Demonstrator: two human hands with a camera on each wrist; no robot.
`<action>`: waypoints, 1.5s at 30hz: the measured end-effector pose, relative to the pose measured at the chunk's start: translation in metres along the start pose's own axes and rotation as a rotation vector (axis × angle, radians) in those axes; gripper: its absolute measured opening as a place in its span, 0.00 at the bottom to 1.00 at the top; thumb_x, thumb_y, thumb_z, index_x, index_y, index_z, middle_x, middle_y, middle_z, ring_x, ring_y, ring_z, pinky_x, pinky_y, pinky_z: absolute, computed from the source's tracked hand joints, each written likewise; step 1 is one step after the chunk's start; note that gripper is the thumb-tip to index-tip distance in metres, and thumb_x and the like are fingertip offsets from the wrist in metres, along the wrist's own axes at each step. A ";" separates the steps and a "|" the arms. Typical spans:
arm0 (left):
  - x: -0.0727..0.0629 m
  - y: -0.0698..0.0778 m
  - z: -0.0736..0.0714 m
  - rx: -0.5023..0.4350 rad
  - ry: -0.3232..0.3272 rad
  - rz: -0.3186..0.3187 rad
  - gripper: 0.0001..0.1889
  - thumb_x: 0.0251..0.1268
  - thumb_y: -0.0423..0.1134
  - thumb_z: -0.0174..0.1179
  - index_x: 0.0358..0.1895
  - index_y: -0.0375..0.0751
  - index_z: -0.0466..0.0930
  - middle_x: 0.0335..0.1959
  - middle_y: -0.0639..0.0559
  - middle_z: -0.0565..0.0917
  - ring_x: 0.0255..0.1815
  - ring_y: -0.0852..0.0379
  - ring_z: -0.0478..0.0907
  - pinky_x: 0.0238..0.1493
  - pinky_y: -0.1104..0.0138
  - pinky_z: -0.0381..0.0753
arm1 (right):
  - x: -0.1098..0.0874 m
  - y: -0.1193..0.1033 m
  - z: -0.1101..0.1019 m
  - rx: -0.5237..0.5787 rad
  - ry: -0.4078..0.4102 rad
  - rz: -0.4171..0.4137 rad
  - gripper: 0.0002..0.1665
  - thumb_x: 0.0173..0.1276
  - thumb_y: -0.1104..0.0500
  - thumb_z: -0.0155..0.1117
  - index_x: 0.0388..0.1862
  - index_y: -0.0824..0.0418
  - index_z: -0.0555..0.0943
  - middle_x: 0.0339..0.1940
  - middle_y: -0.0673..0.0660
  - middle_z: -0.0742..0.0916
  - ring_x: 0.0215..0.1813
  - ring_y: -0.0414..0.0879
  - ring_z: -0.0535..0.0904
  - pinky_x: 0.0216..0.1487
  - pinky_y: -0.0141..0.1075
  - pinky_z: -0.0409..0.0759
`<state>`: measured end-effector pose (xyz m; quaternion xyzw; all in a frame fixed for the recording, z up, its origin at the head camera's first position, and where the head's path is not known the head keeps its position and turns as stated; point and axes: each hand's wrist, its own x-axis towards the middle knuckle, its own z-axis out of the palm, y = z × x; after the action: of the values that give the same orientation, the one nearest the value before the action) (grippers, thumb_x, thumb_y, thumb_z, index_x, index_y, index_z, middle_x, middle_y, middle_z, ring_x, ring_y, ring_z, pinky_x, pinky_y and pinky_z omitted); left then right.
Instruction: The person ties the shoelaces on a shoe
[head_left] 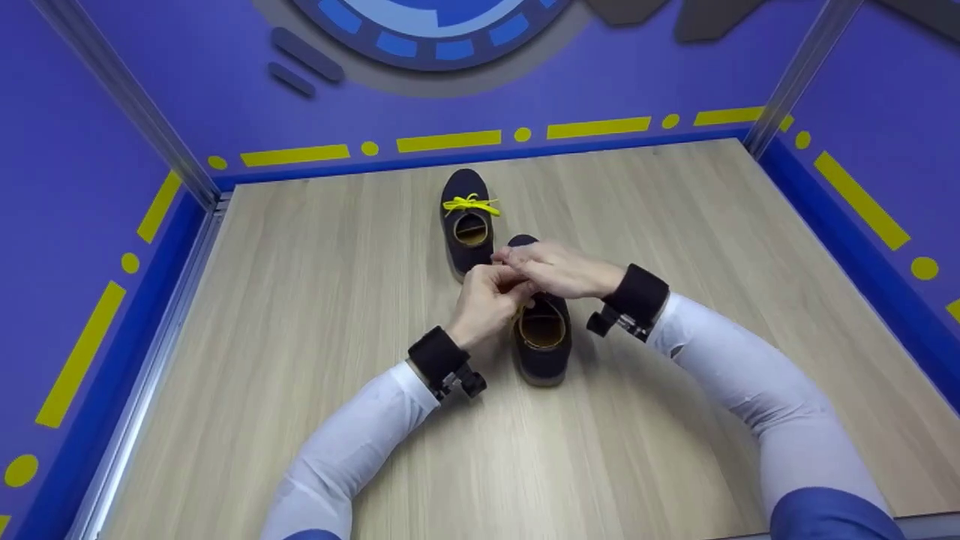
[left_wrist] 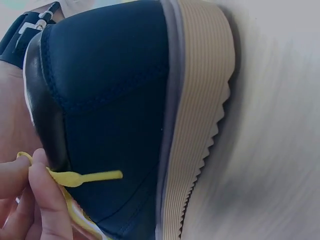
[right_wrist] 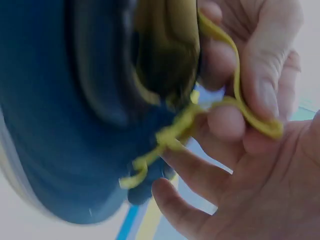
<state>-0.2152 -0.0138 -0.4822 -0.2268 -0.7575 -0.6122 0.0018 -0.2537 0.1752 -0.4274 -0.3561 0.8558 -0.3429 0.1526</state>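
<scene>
A dark shoe [head_left: 544, 367] stands on the wooden board under both hands, its toe away from me. Over its lacing, my left hand [head_left: 484, 304] pinches a yellow shoelace [left_wrist: 102, 176] between thumb and fingers, and a short end sticks out. In the right wrist view the shoelace [right_wrist: 237, 70] bends in a loop through the left fingers. My right hand [head_left: 562, 271] reaches across from the right, palm down and fingers extended, close against the left fingertips. Some right fingers lie by the lace near the shoe; the hands partly cover the lacing.
A second dark shoe [head_left: 465, 184] with a tied yellow bow [head_left: 471, 204] stands farther back, slightly left. Purple-blue walls [head_left: 300, 120] with yellow marks border the wooden board [head_left: 337, 247] at the back and both sides.
</scene>
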 end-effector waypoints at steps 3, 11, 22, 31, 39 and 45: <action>0.002 0.000 0.000 -0.045 -0.015 -0.014 0.07 0.77 0.30 0.70 0.49 0.30 0.95 0.36 0.35 0.95 0.27 0.66 0.85 0.29 0.76 0.82 | -0.006 0.004 -0.009 0.004 0.076 -0.058 0.30 0.94 0.47 0.47 0.71 0.64 0.86 0.62 0.65 0.93 0.60 0.57 0.90 0.65 0.46 0.84; 0.006 0.000 -0.002 -0.115 -0.030 -0.112 0.08 0.80 0.28 0.66 0.51 0.27 0.92 0.41 0.35 0.96 0.27 0.65 0.85 0.28 0.75 0.81 | -0.024 0.026 -0.022 0.017 0.243 -0.239 0.17 0.66 0.73 0.69 0.48 0.62 0.95 0.41 0.61 0.97 0.39 0.46 0.92 0.42 0.27 0.89; 0.009 0.000 -0.004 -0.200 -0.026 -0.132 0.18 0.78 0.25 0.66 0.66 0.30 0.79 0.37 0.44 0.95 0.28 0.63 0.86 0.28 0.73 0.80 | -0.024 0.037 -0.019 0.010 0.242 -0.384 0.11 0.66 0.73 0.81 0.45 0.62 0.97 0.41 0.61 0.97 0.40 0.45 0.93 0.41 0.21 0.86; 0.013 0.006 -0.010 -0.029 -0.038 -0.089 0.10 0.81 0.28 0.64 0.56 0.31 0.91 0.46 0.36 0.96 0.32 0.65 0.87 0.38 0.75 0.85 | -0.023 0.036 -0.017 -0.086 0.279 -0.404 0.05 0.70 0.70 0.80 0.41 0.63 0.96 0.36 0.59 0.96 0.33 0.51 0.92 0.40 0.18 0.81; 0.021 0.007 -0.020 0.449 -0.051 0.057 0.10 0.75 0.33 0.69 0.51 0.43 0.97 0.50 0.48 0.97 0.50 0.50 0.92 0.53 0.57 0.88 | -0.023 0.034 -0.017 -0.080 0.262 -0.387 0.03 0.71 0.68 0.80 0.41 0.63 0.96 0.37 0.59 0.96 0.34 0.52 0.93 0.43 0.19 0.85; 0.023 0.006 -0.021 0.553 -0.155 0.086 0.10 0.71 0.34 0.71 0.49 0.40 0.98 0.56 0.45 0.96 0.62 0.44 0.91 0.70 0.49 0.83 | -0.024 0.032 -0.018 -0.079 0.235 -0.362 0.02 0.73 0.67 0.79 0.42 0.63 0.95 0.39 0.58 0.97 0.37 0.52 0.94 0.44 0.22 0.87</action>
<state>-0.2395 -0.0247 -0.4648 -0.2959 -0.8832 -0.3625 0.0319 -0.2617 0.2174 -0.4365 -0.4674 0.8025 -0.3699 -0.0263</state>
